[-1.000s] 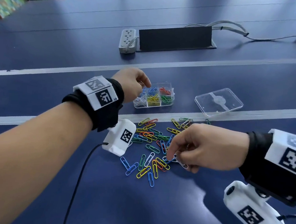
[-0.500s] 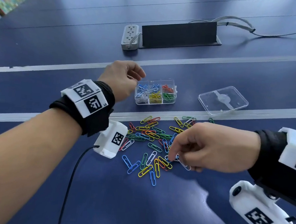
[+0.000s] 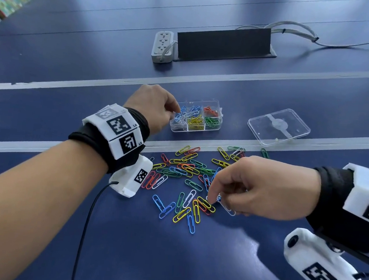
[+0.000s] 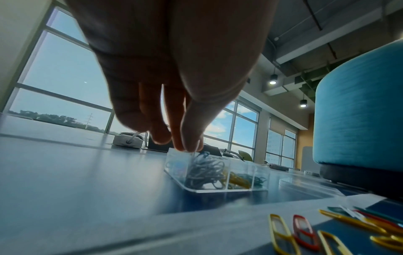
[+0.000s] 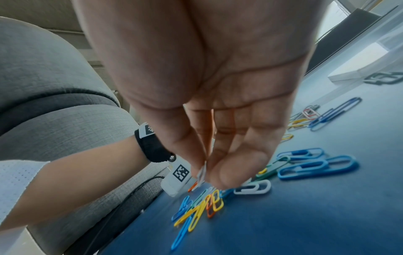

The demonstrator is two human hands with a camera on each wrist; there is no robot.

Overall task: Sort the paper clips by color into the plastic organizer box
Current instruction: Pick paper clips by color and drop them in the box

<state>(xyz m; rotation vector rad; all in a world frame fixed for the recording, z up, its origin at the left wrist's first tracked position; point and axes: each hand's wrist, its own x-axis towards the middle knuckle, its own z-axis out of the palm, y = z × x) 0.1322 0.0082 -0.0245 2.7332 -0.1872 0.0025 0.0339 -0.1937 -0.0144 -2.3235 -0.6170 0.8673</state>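
Observation:
The clear organizer box (image 3: 210, 128) holds blue, red, white, yellow and green clips in separate compartments. My left hand (image 3: 177, 114) is at its left front corner, over the white clips. In the left wrist view my left hand (image 4: 185, 146) has thumb and fingers pinched together above the box (image 4: 218, 188), with a thin pale clip at the thumb tip. Loose paper clips (image 3: 187, 173) of mixed colors lie in a pile nearer me. My right hand (image 3: 215, 200) hovers over the pile's right side. In the right wrist view my right hand (image 5: 207, 174) pinches a white clip (image 5: 201, 172) between thumb and forefinger.
The box's clear lid (image 3: 278, 126) lies to the right of it. A power strip (image 3: 162, 46), a black panel (image 3: 224, 45) and grey cables (image 3: 296, 31) sit at the back of the blue table (image 3: 192, 260). Another white clip (image 5: 253, 187) lies under my right hand.
My left hand drew back to the left of the box, then came down to its left front corner. My right hand stayed over the pile, working at a clip.

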